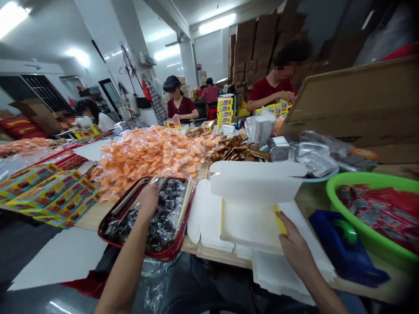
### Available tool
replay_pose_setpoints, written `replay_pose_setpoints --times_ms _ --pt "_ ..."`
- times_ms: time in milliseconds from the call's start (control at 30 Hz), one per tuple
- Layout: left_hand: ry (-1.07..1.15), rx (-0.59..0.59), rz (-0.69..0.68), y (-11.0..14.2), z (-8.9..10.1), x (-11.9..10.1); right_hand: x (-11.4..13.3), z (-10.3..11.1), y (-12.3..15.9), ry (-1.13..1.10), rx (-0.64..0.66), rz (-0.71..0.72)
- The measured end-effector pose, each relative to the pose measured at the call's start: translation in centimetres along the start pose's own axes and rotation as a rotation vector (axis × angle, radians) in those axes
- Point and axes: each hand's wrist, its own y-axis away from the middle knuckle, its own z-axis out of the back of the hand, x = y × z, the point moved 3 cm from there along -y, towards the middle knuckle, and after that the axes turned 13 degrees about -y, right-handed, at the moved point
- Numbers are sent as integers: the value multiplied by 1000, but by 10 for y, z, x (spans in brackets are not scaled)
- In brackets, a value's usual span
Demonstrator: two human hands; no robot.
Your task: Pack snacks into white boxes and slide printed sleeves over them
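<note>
Your left hand (148, 201) rests on the clear plastic over a red-rimmed tray (105, 226) of dark wrapped sweets (162, 213). Its fingers are hidden behind the back of the hand, so you can't tell whether it is gripping anything. Your right hand (296, 247) is closed narrowly on the edge of a folded white card box (252, 183), with the thumb on top beside a yellow strip (280, 220), which may be a printed inner panel, though it's hard to make out. More white card blanks (288, 274) lie stacked beneath it on the wooden table (212, 255), partly hidden by your forearm. Just to the right sit a blue tape dispenser (327, 244) with a green roll (345, 231) and a green basin (369, 205) of red patterned packets, cut off by the frame. Beyond the tray lie heaped orange wrapped sweets (150, 161), gold sachets (237, 148) and flat yellow printed cartons (49, 194), while a co-worker's hands (178, 117) are small and blurred further back
</note>
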Motion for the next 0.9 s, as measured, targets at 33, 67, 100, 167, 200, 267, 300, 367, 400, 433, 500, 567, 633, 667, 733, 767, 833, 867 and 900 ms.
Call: replay_pose_setpoints --times_ms 33,67,100,167,200,267,300,367,400,433,500,567,633,667,733,767,833,867,900 --pt "10 -71 12 2 6 2 0 0 0 -3 -2 4" --pt "40 -182 5 5 14 1 0 0 0 -7 -2 6" --pt "95 -324 -35 9 24 -3 0 0 0 -13 2 6" --pt "260 -609 -261 26 45 -26 0 0 0 -27 16 11" --pt "352 -715 -433 39 54 -44 1 0 0 -35 19 15" --pt "470 -761 -824 68 64 -90 2 0 0 -56 15 15" --pt "485 -732 -1003 83 65 -115 3 0 1 -70 9 7" --pt "451 -637 -1280 110 60 -165 5 -2 2 -112 4 -16" --pt "421 -579 -1379 120 55 -186 7 -2 3 -140 8 -26" --pt "392 -515 -1449 128 48 -205 8 -3 4 -174 20 -34" --pt "366 -388 -1517 134 34 -234 12 2 5 -248 37 -42" --pt "355 -253 -1553 134 21 -251 18 15 1 -286 6 -20" --pt "345 -162 -1568 132 14 -259 28 39 -10 -201 -98 58" --pt "340 -137 -1563 131 12 -260 34 54 -19 -95 -166 116" --pt "342 -123 -1518 129 12 -258 48 83 -47 183 -286 233" --pt "343 -129 -1485 129 13 -255 53 95 -65 270 -316 266" --pt "349 -161 -1423 129 14 -245 58 112 -106 374 -318 297" --pt "357 -190 -1396 129 13 -239 58 117 -127 417 -301 303" --pt "372 -229 -1368 129 13 -232 57 119 -147 462 -281 303"
